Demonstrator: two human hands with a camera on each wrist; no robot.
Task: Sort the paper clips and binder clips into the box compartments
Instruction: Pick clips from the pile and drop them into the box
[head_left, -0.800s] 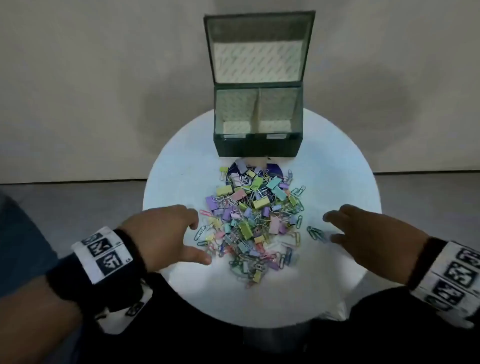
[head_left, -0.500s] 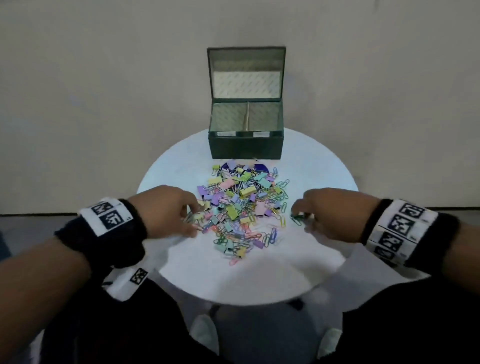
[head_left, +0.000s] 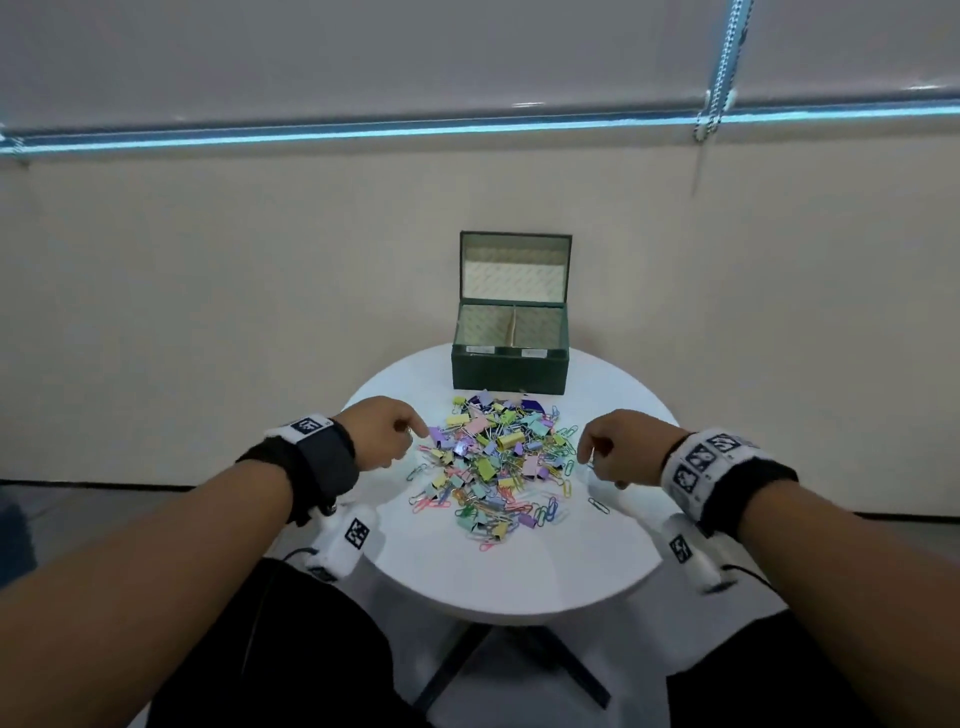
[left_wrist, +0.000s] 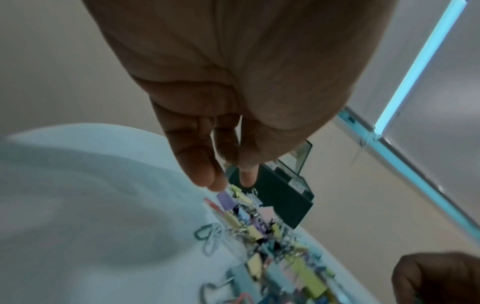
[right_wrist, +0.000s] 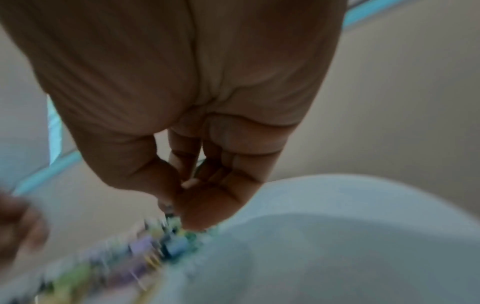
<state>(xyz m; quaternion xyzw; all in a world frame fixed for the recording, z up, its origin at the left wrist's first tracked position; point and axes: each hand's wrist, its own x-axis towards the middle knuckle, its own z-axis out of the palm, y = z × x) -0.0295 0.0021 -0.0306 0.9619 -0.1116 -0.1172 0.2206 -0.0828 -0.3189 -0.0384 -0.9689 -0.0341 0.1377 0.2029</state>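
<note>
A heap of pastel binder clips and coloured paper clips (head_left: 498, 457) lies mid-table in front of the open green box (head_left: 509, 369), which has two compartments split by a divider. My left hand (head_left: 415, 434) hovers at the heap's left edge. In the left wrist view its thumb and fingers (left_wrist: 233, 181) point down just above a purple binder clip (left_wrist: 226, 200), a small gap between them and nothing in it. My right hand (head_left: 589, 452) is at the heap's right edge, thumb and fingers pinched together (right_wrist: 182, 189) on what looks like a thin paper clip (head_left: 590, 463). The right wrist view is blurred.
The round white table (head_left: 519, 571) stands against a beige wall. A lone paper clip (head_left: 598, 505) lies apart on the right. The box's lid (head_left: 514, 267) stands upright behind it. Bare tabletop lies between the heap and the near edge.
Both hands came in to the heap's edges. The right hand's fingers closed at the green paper clip beside the heap and rose a little. The head view has pulled back.
</note>
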